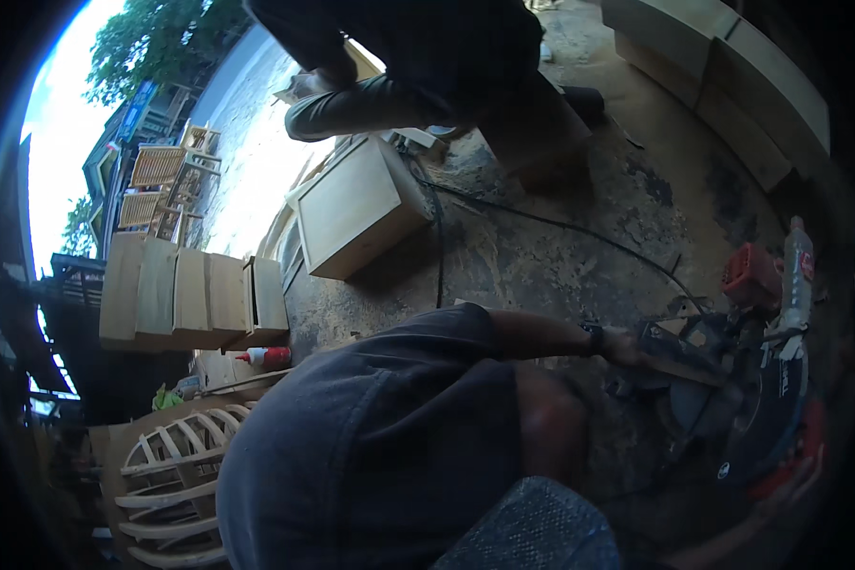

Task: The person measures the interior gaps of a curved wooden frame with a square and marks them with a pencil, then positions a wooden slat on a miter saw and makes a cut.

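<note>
My left hand (622,348), below a dark wristband, closes on the near end of a dark, straight-edged piece (682,363) that looks like wood. That piece lies against a chop saw (768,404) with a curved dark guard and a red handle. My right hand (790,486) is wrapped around the saw's red handle (804,442); it is dim and partly blurred. Part of a round blade (689,404) shows below the piece. A red housing (752,275) and a plastic bottle (798,255) with a red label are beyond the saw.
A black cable (560,224) crosses the dusty floor. Another person (437,66) sits ahead, near a wooden box (351,209). Several wooden boxes (195,290) stand left, near a red-and-white glue bottle (268,357) and a slatted wooden frame (176,475). Larger wooden cases (731,85) stand far right.
</note>
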